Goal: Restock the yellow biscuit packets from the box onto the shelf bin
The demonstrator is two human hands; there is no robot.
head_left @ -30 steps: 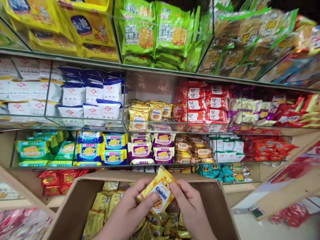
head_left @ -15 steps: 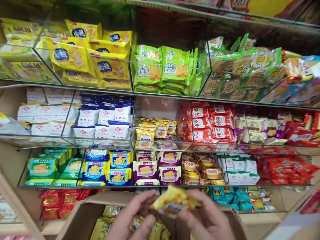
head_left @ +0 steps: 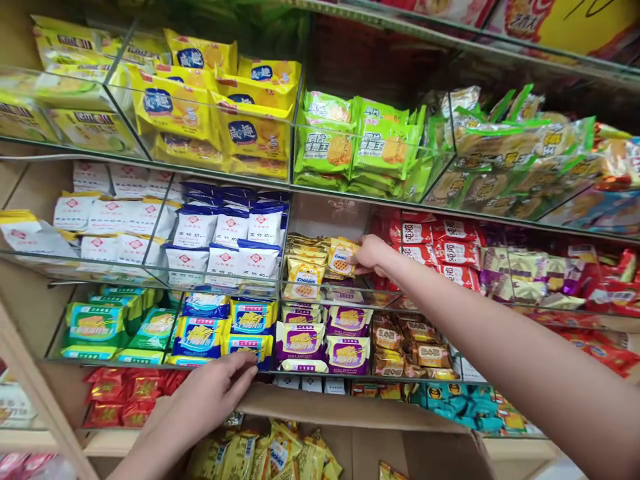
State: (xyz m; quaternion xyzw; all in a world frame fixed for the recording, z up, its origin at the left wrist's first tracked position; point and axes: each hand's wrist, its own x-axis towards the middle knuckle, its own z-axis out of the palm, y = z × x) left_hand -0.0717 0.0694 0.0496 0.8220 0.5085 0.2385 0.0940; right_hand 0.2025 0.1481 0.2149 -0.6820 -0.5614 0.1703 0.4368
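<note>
My right hand [head_left: 371,255] reaches into the middle shelf and grips the right edge of a yellow cookie packet [head_left: 341,257]. That packet stands upright beside a stack of matching packets [head_left: 305,279] in the same compartment. Low on the left, my left hand [head_left: 223,383] holds nothing, its fingers stretched out near the lower shelf's front edge, just above the box flap. Below it the cardboard box [head_left: 350,408] contains several more yellow cookie packets [head_left: 277,453]. My right fingertips are partly hidden behind the held packet.
Glass dividers and front panes split the shelves into compartments. Red packets [head_left: 457,253] lie right of the cookies, white and blue packets [head_left: 230,230] left. Purple biscuit packets [head_left: 349,353] sit underneath. Green packets [head_left: 383,143] fill the shelf above.
My right hand has moved from above the box up to the middle shelf with a cookie packet. My left hand has come away from the packet and moved left. The view has shifted slightly.
</note>
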